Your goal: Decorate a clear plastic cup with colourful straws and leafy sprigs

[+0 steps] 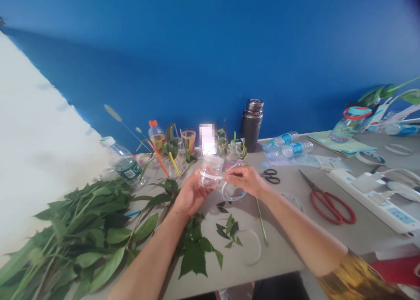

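Near the middle of the frame, the left hand (pixel 193 194) is cradling a clear plastic cup (pixel 211 165) with thin, ridged, glossy walls, its fingers curling around the lower side. The right hand (pixel 244 179) is pinching the end of a flat white strip (pixel 211 176), which is running across the front of the cup as a smooth narrow band. A glossy round roll of tape (pixel 233 198) is showing just below the right hand. On the smooth, pale grey counter (pixel 282 252), small cut leaf pieces (pixel 229 228) with pointed edges are lying under the hands, beside a thin translucent ring (pixel 260 247) and a slender green stem (pixel 261 221). A thick heap of broad, veined leaves (pixel 98 219) is filling the lower left, and a transparent bottle with a green label (pixel 126 163) is leaning above it. Behind the cup, toward the matte blue wall (pixel 210 50), a dark cylindrical flask with a shiny metallic lid (pixel 252 127) is standing upright. At right, scissors with looping red handles (pixel 317 191) are lying near a long, white, hard-plastic power strip (pixel 374 201), while black-handled scissors (pixel 271 176) are resting closer to the right hand.
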`<state>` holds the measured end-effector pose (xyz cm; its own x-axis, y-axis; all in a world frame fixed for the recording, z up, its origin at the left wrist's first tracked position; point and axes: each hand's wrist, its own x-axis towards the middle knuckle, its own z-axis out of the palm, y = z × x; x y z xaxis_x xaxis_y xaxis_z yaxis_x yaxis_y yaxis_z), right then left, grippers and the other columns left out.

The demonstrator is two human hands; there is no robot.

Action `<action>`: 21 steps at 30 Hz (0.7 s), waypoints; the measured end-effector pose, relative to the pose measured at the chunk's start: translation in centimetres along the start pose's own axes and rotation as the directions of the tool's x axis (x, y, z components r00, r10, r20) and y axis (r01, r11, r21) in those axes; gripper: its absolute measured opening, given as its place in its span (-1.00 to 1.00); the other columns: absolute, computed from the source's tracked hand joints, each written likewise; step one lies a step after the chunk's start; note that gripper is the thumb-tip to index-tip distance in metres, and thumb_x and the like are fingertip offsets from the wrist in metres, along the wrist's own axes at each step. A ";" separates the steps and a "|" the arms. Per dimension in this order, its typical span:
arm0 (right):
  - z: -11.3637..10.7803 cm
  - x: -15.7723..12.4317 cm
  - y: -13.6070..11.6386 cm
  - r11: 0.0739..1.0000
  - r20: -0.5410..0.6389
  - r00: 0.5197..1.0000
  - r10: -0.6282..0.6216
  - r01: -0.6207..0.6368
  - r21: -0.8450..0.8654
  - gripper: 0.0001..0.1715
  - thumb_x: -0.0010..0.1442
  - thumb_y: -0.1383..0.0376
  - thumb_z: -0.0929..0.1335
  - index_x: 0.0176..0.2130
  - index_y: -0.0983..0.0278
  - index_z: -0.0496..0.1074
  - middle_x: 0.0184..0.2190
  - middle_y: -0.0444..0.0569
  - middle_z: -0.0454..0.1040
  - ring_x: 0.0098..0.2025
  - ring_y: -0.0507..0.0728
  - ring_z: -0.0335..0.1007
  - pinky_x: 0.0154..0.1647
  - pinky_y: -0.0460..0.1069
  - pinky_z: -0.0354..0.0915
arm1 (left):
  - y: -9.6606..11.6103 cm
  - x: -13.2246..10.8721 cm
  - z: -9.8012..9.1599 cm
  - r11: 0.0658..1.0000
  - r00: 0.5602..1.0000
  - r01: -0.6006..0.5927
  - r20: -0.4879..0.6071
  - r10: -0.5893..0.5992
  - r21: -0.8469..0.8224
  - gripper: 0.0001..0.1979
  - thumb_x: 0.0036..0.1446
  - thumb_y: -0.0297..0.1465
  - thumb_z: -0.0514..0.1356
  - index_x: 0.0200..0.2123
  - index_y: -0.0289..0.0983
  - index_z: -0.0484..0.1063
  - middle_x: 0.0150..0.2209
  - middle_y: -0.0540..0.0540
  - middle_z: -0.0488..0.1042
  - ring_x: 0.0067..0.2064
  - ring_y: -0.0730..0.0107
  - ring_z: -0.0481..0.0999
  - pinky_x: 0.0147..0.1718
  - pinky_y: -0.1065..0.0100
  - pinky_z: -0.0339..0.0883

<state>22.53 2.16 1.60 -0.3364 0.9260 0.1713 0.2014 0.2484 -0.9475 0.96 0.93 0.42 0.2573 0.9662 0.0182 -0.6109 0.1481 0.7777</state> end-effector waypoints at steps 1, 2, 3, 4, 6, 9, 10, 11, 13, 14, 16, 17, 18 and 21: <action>0.1 0.0 0.1 1.000 -0.001 1.000 0.004 -0.004 -0.006 -0.56 0.08 -0.04 0.47 -0.34 0.30 0.64 -0.57 -0.15 0.36 -0.52 -0.01 0.14 -0.50 -0.07 0.09 | 0.0 0.0 0.0 1.000 1.000 0.009 0.013 -0.009 -0.001 -0.60 0.07 -0.18 0.42 -0.11 -0.34 0.59 -0.22 -0.15 0.66 -0.26 0.23 0.64 -0.34 0.32 0.51; 0.2 0.0 0.2 1.000 -0.007 1.000 0.006 -0.006 -0.010 -0.55 0.08 -0.04 0.47 -0.34 0.30 0.64 -0.57 -0.15 0.35 -0.52 -0.01 0.12 -0.51 -0.07 0.08 | 0.0 0.0 0.0 1.000 1.000 0.015 0.026 -0.015 -0.001 -0.60 0.08 -0.18 0.41 -0.11 -0.33 0.59 -0.22 -0.16 0.66 -0.26 0.21 0.65 -0.34 0.31 0.51; 0.2 0.0 0.2 1.000 -0.017 1.000 0.007 -0.008 -0.014 -0.55 0.08 -0.04 0.47 -0.35 0.30 0.65 -0.57 -0.15 0.35 -0.52 -0.01 0.12 -0.51 -0.07 0.07 | -0.1 -0.1 0.0 1.000 0.999 0.019 0.037 -0.019 0.001 -0.61 0.09 -0.18 0.40 -0.10 -0.33 0.59 -0.22 -0.16 0.66 -0.26 0.20 0.65 -0.34 0.31 0.51; 0.3 0.0 0.3 1.000 -0.029 1.000 0.006 -0.006 -0.016 -0.55 0.09 -0.04 0.46 -0.35 0.30 0.65 -0.57 -0.14 0.35 -0.52 0.00 0.12 -0.52 -0.07 0.06 | -0.1 -0.1 0.0 1.000 0.999 0.021 0.044 -0.022 0.004 -0.61 0.11 -0.18 0.39 -0.09 -0.32 0.58 -0.20 -0.17 0.66 -0.26 0.20 0.65 -0.33 0.30 0.51; 0.5 0.0 0.2 1.000 -0.050 0.999 0.000 -0.001 -0.019 -0.56 0.10 -0.04 0.46 -0.35 0.30 0.65 -0.56 -0.13 0.37 -0.51 0.00 0.13 -0.52 -0.08 0.06 | -0.1 -0.1 0.0 0.999 0.998 0.029 0.052 -0.030 0.020 -0.61 0.14 -0.17 0.37 -0.06 -0.32 0.57 -0.17 -0.19 0.66 -0.22 0.17 0.66 -0.30 0.28 0.51; 0.5 0.0 0.1 1.000 -0.060 0.998 -0.003 0.002 -0.022 -0.57 0.10 -0.03 0.46 -0.36 0.29 0.65 -0.56 -0.12 0.39 -0.50 0.00 0.16 -0.51 -0.08 0.08 | -0.2 -0.2 -0.1 0.999 0.997 0.037 0.060 -0.040 0.038 -0.59 0.15 -0.18 0.37 -0.05 -0.34 0.58 -0.15 -0.23 0.66 -0.19 0.16 0.64 -0.23 0.25 0.51; 0.5 0.1 0.1 1.000 -0.067 0.998 -0.003 0.001 -0.020 -0.58 0.09 -0.02 0.47 -0.36 0.29 0.65 -0.55 -0.12 0.40 -0.50 0.01 0.17 -0.49 -0.08 0.10 | -0.2 -0.2 -0.1 0.999 0.997 0.038 0.062 -0.040 0.037 -0.59 0.15 -0.18 0.37 -0.04 -0.35 0.58 -0.14 -0.23 0.66 -0.17 0.17 0.64 -0.20 0.25 0.50; 0.5 0.1 0.1 1.000 -0.077 0.997 -0.004 0.003 -0.018 -0.59 0.08 -0.01 0.47 -0.36 0.29 0.64 -0.55 -0.12 0.42 -0.49 0.01 0.19 -0.48 -0.08 0.11 | -0.2 -0.2 -0.2 0.999 0.997 0.038 0.062 -0.040 0.035 -0.58 0.15 -0.19 0.37 -0.04 -0.36 0.58 -0.12 -0.24 0.66 -0.16 0.18 0.63 -0.18 0.25 0.49; 0.4 0.2 0.2 1.000 -0.093 0.996 -0.011 0.010 -0.017 -0.61 0.05 0.01 0.49 -0.36 0.30 0.63 -0.53 -0.12 0.45 -0.47 0.01 0.22 -0.45 -0.07 0.14 | -0.2 -0.2 -0.2 0.998 0.997 0.041 0.061 -0.043 0.037 -0.58 0.15 -0.21 0.38 -0.01 -0.37 0.58 -0.10 -0.24 0.65 -0.15 0.20 0.62 -0.18 0.27 0.48; 0.4 0.2 0.2 1.000 -0.093 0.996 -0.016 0.014 -0.015 -0.62 0.05 0.02 0.49 -0.36 0.30 0.63 -0.52 -0.12 0.46 -0.46 0.01 0.22 -0.44 -0.07 0.14 | -0.2 -0.2 -0.2 0.998 0.997 0.043 0.061 -0.046 0.043 -0.58 0.15 -0.22 0.38 0.00 -0.37 0.58 -0.10 -0.24 0.65 -0.16 0.21 0.62 -0.20 0.29 0.47; 0.3 0.3 0.3 1.000 -0.085 0.996 -0.022 0.021 -0.013 -0.63 0.05 0.03 0.49 -0.36 0.30 0.63 -0.51 -0.12 0.47 -0.46 0.01 0.23 -0.42 -0.07 0.15 | -0.1 -0.2 -0.2 0.997 0.997 0.040 0.062 -0.043 0.060 -0.57 0.14 -0.23 0.38 0.01 -0.36 0.58 -0.10 -0.22 0.65 -0.19 0.22 0.61 -0.25 0.30 0.46; 0.3 0.3 0.3 1.000 -0.078 0.997 -0.026 0.024 -0.015 -0.64 0.06 0.04 0.49 -0.36 0.30 0.64 -0.51 -0.13 0.47 -0.46 0.01 0.23 -0.41 -0.07 0.16 | -0.1 -0.2 -0.2 0.997 0.997 0.031 0.062 -0.035 0.070 -0.56 0.14 -0.22 0.39 0.02 -0.34 0.57 -0.10 -0.21 0.65 -0.20 0.22 0.61 -0.26 0.29 0.46; 0.2 0.3 0.3 0.999 -0.073 0.997 -0.029 0.027 -0.018 -0.65 0.06 0.04 0.49 -0.37 0.29 0.64 -0.51 -0.13 0.48 -0.46 0.02 0.24 -0.40 -0.06 0.17 | -0.1 -0.2 -0.1 0.997 0.998 0.017 0.059 -0.022 0.079 -0.55 0.13 -0.20 0.40 0.02 -0.32 0.56 -0.11 -0.20 0.65 -0.20 0.21 0.61 -0.26 0.28 0.46; 0.2 0.2 0.2 1.000 -0.078 0.997 -0.016 0.014 -0.028 -0.67 0.05 0.06 0.49 -0.37 0.29 0.64 -0.50 -0.13 0.50 -0.45 0.02 0.26 -0.38 -0.06 0.20 | -0.2 0.0 -0.1 0.992 0.998 -0.047 0.035 0.043 0.121 -0.59 0.11 -0.18 0.41 -0.04 -0.28 0.57 -0.16 -0.17 0.66 -0.20 0.21 0.61 -0.20 0.25 0.46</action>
<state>22.29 2.31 1.42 -0.2665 0.9414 0.2067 0.2228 0.2689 -0.9371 1.05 0.90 0.21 0.2569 0.9636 0.0735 -0.5271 0.0760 0.8464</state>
